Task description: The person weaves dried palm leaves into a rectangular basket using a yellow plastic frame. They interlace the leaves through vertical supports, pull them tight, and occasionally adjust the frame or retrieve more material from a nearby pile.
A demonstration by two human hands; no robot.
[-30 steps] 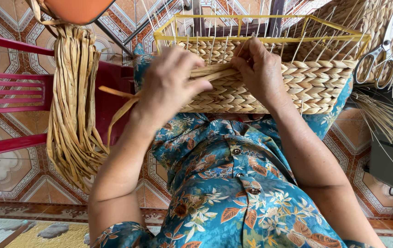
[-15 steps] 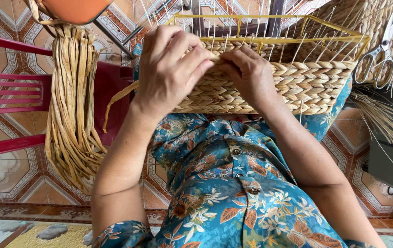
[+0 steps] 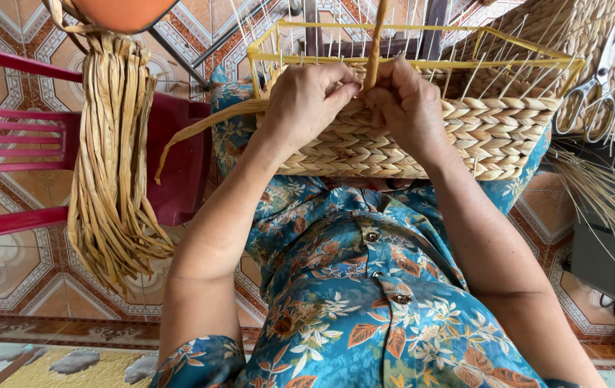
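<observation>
A half-woven straw basket (image 3: pixel 498 133) rests on my lap, built around a yellow wire frame (image 3: pixel 422 63) with thin pale stakes standing up from it. My left hand (image 3: pixel 306 100) and my right hand (image 3: pixel 408 104) meet at the top edge of the woven wall. Both pinch one tan straw strand (image 3: pixel 373 39) that rises straight up between them. Another flat strand (image 3: pixel 200 129) trails from under my left hand down to the left. The fingertips are partly hidden behind the weave.
A thick bundle of dried straw strips (image 3: pixel 110 172) hangs at the left over a red plastic chair (image 3: pixel 27 136). Scissors (image 3: pixel 595 97) lie at the right by another woven piece, with loose thin stalks (image 3: pixel 609 187) below them. Patterned tiles cover the floor.
Both hands have moved up from the basket's side to its top edge. The strand that lay across the weave now stands upright between my fingers.
</observation>
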